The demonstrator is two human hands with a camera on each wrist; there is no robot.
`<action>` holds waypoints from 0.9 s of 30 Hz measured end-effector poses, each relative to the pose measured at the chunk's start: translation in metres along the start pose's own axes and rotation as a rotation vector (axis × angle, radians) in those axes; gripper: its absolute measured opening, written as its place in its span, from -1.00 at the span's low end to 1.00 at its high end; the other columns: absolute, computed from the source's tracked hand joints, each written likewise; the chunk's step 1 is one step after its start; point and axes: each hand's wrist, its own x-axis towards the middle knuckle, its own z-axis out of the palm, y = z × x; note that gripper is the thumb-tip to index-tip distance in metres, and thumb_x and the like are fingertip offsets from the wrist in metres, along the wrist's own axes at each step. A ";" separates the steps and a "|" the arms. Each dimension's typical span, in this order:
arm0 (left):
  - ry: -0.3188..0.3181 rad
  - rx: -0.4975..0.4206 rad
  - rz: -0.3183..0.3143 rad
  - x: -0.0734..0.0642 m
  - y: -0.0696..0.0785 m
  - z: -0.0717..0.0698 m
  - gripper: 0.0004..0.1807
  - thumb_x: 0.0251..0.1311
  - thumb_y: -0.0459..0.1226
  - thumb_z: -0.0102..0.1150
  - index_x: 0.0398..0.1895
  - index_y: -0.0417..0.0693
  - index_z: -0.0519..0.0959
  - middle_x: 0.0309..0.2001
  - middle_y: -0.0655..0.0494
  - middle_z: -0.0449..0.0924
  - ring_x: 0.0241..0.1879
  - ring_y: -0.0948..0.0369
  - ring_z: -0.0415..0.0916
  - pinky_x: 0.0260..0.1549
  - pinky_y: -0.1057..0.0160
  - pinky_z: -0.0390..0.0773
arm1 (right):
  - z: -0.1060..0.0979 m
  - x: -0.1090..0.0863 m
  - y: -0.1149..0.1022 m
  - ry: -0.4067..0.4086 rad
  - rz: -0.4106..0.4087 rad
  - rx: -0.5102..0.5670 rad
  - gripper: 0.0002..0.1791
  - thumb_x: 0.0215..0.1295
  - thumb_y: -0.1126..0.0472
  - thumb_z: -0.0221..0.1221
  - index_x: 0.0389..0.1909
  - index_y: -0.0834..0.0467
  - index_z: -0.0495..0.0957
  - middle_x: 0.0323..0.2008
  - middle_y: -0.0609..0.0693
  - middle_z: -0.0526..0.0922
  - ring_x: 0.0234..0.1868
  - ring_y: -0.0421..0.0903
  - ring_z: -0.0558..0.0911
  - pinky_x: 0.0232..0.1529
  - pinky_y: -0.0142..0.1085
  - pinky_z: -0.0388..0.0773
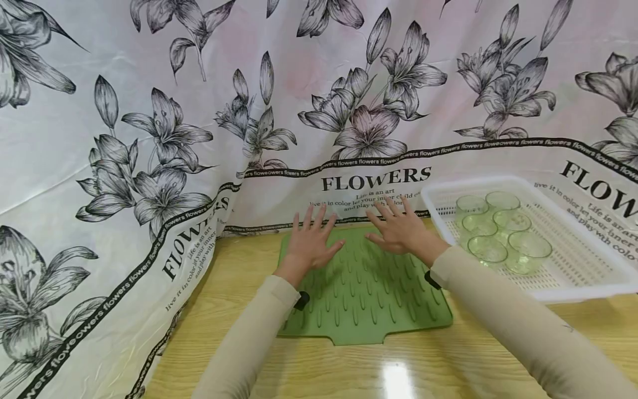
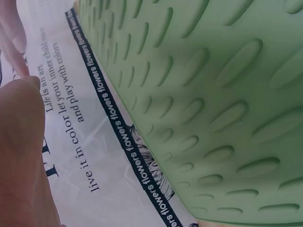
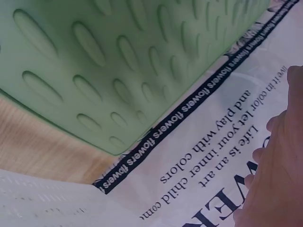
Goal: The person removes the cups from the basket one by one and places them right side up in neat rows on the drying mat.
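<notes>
A green mat (image 1: 356,293) with raised oval ridges and a tab at its near edge lies flat on the wooden table. Over its far left part, my left hand (image 1: 310,244) is spread with straight fingers and holds nothing. My right hand (image 1: 399,227) is spread in the same way over the far right part, also holding nothing. In the left wrist view the mat (image 2: 227,118) shows beside the left thumb. The right wrist view shows the mat's far corner (image 3: 109,94) and the right fingers at the right edge.
To the right stands a white plastic basket (image 1: 593,271) holding several greenish clear glasses (image 1: 529,244). A flower-printed cloth (image 1: 279,127) hangs behind the table and along its left side. Bare wood of the table (image 1: 224,288) shows left of the mat.
</notes>
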 end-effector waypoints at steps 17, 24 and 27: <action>0.023 -0.010 0.026 -0.011 -0.006 0.002 -0.14 0.45 0.42 -0.58 0.68 0.35 -0.33 0.68 0.08 -0.44 0.64 -0.07 -0.39 0.52 -0.25 -0.26 | -0.011 -0.014 0.004 0.032 -0.038 0.038 -0.20 0.61 -0.30 -0.24 0.65 0.08 0.03 0.63 0.21 -0.03 0.61 0.30 -0.08 0.52 0.30 -0.33; 0.041 -0.060 0.038 -0.018 -0.007 0.002 -0.15 0.47 0.40 -0.53 0.68 0.35 -0.33 0.68 0.10 -0.41 0.64 -0.05 -0.42 0.53 -0.23 -0.28 | -0.012 -0.024 0.007 0.063 -0.071 0.043 -0.22 0.61 -0.28 -0.18 0.64 0.08 0.09 0.61 0.23 0.01 0.60 0.31 -0.02 0.51 0.32 -0.24; 0.043 -0.073 0.040 -0.021 -0.007 0.003 -0.15 0.47 0.40 -0.52 0.69 0.35 -0.30 0.68 0.11 -0.41 0.64 -0.05 -0.40 0.52 -0.22 -0.29 | -0.014 -0.028 0.008 0.060 -0.089 0.066 -0.23 0.61 -0.26 -0.17 0.63 0.10 0.10 0.61 0.24 -0.01 0.60 0.32 -0.04 0.51 0.32 -0.29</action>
